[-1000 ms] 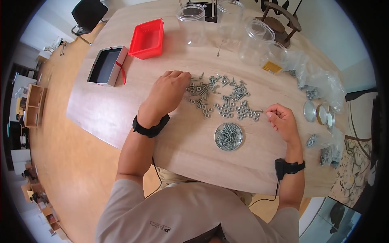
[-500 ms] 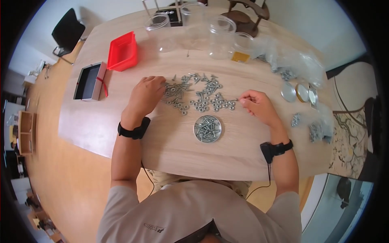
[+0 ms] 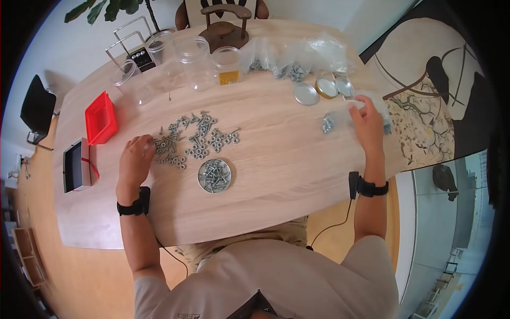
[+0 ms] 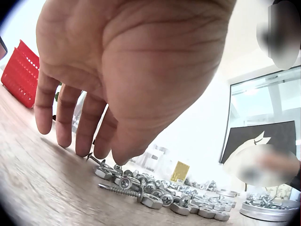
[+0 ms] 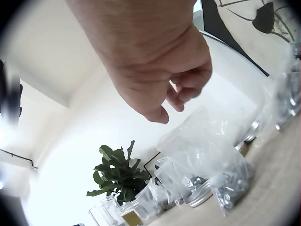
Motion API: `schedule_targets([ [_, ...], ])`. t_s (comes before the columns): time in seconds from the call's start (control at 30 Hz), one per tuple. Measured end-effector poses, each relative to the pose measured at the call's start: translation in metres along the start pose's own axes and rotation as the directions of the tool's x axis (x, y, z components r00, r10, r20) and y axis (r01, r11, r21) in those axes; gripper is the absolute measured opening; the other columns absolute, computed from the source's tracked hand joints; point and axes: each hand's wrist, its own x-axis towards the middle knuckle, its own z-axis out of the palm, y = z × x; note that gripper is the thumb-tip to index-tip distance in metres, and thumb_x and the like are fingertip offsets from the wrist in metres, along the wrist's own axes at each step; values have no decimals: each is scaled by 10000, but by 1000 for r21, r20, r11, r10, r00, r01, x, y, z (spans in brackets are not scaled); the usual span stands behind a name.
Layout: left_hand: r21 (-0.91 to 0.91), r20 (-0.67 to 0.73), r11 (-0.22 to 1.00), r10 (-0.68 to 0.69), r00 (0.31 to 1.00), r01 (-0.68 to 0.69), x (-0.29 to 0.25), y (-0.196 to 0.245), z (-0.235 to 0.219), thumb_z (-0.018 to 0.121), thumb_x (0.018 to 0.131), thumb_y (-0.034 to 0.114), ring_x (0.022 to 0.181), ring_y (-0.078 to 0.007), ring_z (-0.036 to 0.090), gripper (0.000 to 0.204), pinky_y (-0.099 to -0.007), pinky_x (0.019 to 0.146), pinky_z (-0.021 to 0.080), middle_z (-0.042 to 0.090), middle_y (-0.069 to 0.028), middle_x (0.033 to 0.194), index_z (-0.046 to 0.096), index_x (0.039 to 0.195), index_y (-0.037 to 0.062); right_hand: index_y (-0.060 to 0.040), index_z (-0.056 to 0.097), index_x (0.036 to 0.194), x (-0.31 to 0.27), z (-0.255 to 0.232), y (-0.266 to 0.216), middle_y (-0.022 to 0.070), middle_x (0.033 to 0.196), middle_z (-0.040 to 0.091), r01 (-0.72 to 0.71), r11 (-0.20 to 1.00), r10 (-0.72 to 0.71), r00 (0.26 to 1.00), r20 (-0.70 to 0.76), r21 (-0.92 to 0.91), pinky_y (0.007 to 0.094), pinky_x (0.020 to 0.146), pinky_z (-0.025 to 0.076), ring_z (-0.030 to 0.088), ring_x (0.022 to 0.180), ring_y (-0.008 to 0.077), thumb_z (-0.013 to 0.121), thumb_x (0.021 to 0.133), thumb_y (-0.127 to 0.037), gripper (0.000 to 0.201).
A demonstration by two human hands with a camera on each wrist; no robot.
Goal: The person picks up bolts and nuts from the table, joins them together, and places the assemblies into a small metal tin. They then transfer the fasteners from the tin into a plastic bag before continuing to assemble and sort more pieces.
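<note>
A spread of silver screws point(image 3: 169, 142) and nuts point(image 3: 218, 140) lies on the table. My left hand point(image 3: 135, 159) is at its left edge. In the left wrist view the fingers hang down loosely, fingertips right at the nearest screws point(image 4: 124, 190). A round metal dish point(image 3: 230, 178) full of screws stands in front of the spread. Far to the right, my right hand point(image 3: 366, 125) hovers beside the metal lids point(image 3: 306, 94) and a clear plastic bag point(image 3: 343, 121) of hardware. Its fingers are loosely bent above the bag point(image 5: 202, 157) in the right wrist view, and nothing shows in them.
Clear plastic jars point(image 3: 194, 64) line the back, beside a small wooden chair-shaped stand point(image 3: 224, 40). More bags of hardware point(image 3: 289, 69) lie back right. On the left are a red basket point(image 3: 101, 118) and a grey box point(image 3: 77, 165) with red ribbon.
My right hand has left the right edge of the nuts and moved right, to the bag and lids. The left hand stays by the screws. The head view has turned right.
</note>
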Motion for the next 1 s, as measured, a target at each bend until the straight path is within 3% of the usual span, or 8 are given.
schedule_targets([
  [0.17,22,10,1000,3,1000,-3,0,-3,1,682,974,168,1147,-422,656,294,-501,1000,526,735,-182,1198,712,1237,42,-40,665,1346,15,36,71,18,837,652,-31,962,-21,982,189,272,250,733,493,596,750,103,705,985,-125,372],
  [0.23,36,-9,999,-9,1000,9,0,0,0,690,972,164,1161,-418,655,294,-499,1000,529,734,-181,1202,713,1242,49,-43,665,1362,21,39,82,37,856,688,62,962,-108,981,161,267,285,740,521,647,777,120,719,967,-128,408],
  [0.4,69,-178,995,82,981,-71,1,25,-16,727,974,168,1128,-405,688,272,-475,980,541,744,-197,1171,726,1200,16,-66,634,1397,-6,32,-9,70,879,720,198,910,-305,914,267,364,325,742,547,683,783,155,692,964,-63,437],
  [0.5,-84,-58,993,82,995,-87,3,63,-26,736,969,128,1064,-386,716,265,-442,925,567,750,-191,1153,732,1209,15,-67,626,1384,-30,24,-52,93,873,721,253,906,-374,854,363,339,343,732,551,695,763,190,676,965,-30,424],
  [0.7,-433,-40,792,459,888,-429,-5,172,-4,766,921,67,1049,-346,722,299,-426,905,586,737,-157,1205,727,1217,52,-47,598,1322,-64,37,-94,120,872,725,302,860,-493,702,514,412,365,721,560,710,741,271,661,941,13,391],
  [0.77,-382,-133,689,618,775,-616,-11,203,9,769,866,42,1136,-315,682,351,-427,971,561,709,-105,1213,735,1210,102,-49,582,1324,-73,43,-100,128,874,729,325,803,-574,644,505,499,370,726,569,713,748,286,654,927,36,413],
  [0.87,-212,-139,693,677,723,-689,-19,225,32,770,831,56,1182,-294,631,320,-422,1001,529,675,-65,1173,741,1141,129,-46,565,1344,-84,43,-104,154,902,737,296,785,-585,643,494,544,375,750,585,736,793,284,634,905,89,464],
  [1.0,-100,-64,763,635,770,-638,-28,229,33,772,835,93,1146,-283,617,227,-415,966,519,662,-50,1131,717,1054,119,-37,589,1333,-92,41,-102,154,930,745,175,817,-492,707,507,549,364,763,589,743,821,285,627,905,101,451],
])
